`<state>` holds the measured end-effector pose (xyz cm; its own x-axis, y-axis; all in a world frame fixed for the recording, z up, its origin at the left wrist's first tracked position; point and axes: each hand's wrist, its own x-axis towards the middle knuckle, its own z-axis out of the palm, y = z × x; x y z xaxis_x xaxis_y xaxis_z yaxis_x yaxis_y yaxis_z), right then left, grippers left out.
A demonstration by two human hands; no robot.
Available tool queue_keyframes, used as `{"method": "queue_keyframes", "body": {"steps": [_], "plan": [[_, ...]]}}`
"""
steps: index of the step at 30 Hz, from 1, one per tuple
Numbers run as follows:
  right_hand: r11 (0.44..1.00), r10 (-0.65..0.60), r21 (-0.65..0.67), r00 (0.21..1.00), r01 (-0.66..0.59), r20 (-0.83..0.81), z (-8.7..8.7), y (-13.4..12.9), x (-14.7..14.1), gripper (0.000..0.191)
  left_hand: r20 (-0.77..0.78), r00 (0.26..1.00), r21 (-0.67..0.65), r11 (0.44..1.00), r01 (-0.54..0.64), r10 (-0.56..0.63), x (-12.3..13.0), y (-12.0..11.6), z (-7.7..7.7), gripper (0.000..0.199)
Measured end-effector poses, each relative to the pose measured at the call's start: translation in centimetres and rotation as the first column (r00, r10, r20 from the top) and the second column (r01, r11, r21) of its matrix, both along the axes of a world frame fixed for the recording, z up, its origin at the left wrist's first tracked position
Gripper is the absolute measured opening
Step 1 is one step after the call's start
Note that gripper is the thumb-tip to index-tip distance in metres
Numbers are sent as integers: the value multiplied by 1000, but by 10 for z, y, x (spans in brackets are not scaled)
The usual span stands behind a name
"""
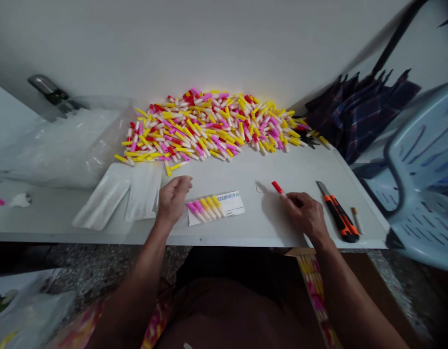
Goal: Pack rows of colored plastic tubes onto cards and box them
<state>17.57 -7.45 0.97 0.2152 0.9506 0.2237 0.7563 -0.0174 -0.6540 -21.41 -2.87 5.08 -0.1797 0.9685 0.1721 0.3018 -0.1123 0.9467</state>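
Fingers of left hand point(172, 201) are together and loosely curled, just beside row of pink and yellow tubes point(204, 209) on printed card point(231, 203). Right hand point(304, 215) holds red-capped tube point(277, 187) between its fingers; tube's long axis points up-left, away from palm, toward big heap point(209, 126).

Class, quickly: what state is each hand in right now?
Left hand: open, holding nothing.
Right hand: closed, holding a red-capped tube.
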Motion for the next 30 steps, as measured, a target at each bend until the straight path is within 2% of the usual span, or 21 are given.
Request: {"method": "queue_keyframes", "body": {"steps": [2, 5, 7, 9, 12, 15, 18, 21, 25, 30], "plan": [[999, 38, -2, 999, -38, -32, 5, -2, -6, 44, -206, 964, -21, 986, 168, -168, 14, -2, 1, 42], [995, 97, -19, 992, -99, -84, 13, -3, -20, 44, -489, 786, -73, 916, 395, -378, 37, -1, 1, 35], [992, 118, -42, 986, -123, -115, 18, -4, -29, 42, -621, 657, -123, 880, 458, -429, 48, 1, -1, 35], [988, 132, -65, 983, -141, -127, 21, -5, -35, 41, -695, 560, -172, 860, 480, -451, 56, 5, -4, 37], [980, 163, -90, 978, -176, -133, 22, -8, -40, 40, -717, 503, -228, 844, 486, -483, 60, 7, -8, 29], [971, 190, -115, 971, -208, -147, 22, -11, -44, 40, -659, 550, -239, 836, 494, -514, 60, 6, -10, 11], [963, 215, -131, 966, -235, -146, 24, -14, -48, 39, -529, 658, -212, 834, 509, -536, 56, 7, -9, 12], [956, 237, -142, 960, -258, -149, 28, -16, -52, 39, -386, 716, -258, 813, 522, -582, 47, 12, -6, 25], [935, 290, -168, 947, -311, -139, 34, -17, -56, 37, -178, 770, -365, 768, 526, -612, 35, 24, -1, 53], [886, 391, -232, 916, -401, -90, 40, -11, -60, 32, -117, 852, -303, 835, 459, -511, 24, 39, 8, 69]]}}
